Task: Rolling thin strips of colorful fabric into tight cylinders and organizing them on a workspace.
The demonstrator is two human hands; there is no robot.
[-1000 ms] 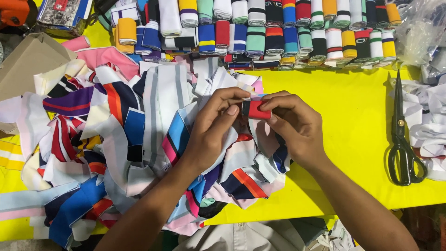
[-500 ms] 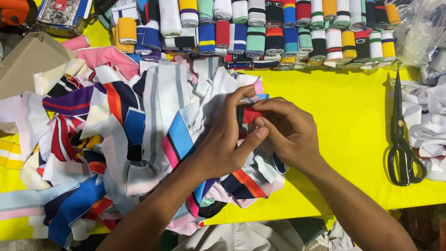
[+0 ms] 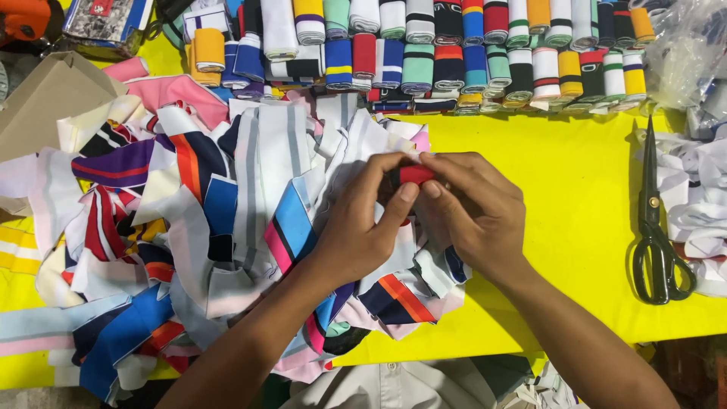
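Observation:
Both hands meet over a heap of striped fabric strips (image 3: 227, 227) on a yellow table (image 3: 575, 197). My left hand (image 3: 360, 223) and my right hand (image 3: 473, 208) pinch a small red and black fabric strip (image 3: 415, 175) between thumbs and fingertips, rolled tight. The strip sits just above the right edge of the heap. The palms hide most of it.
Rows of rolled striped strips (image 3: 454, 53) line the far edge. Black scissors (image 3: 657, 235) lie on the right, beside white fabric (image 3: 700, 197) and a clear plastic bag (image 3: 693, 45). A brown cardboard piece (image 3: 45, 98) lies at the left.
The hands closed in tighter around the red strip, then eased apart a little, and the strip is rolled more compactly between the fingertips.

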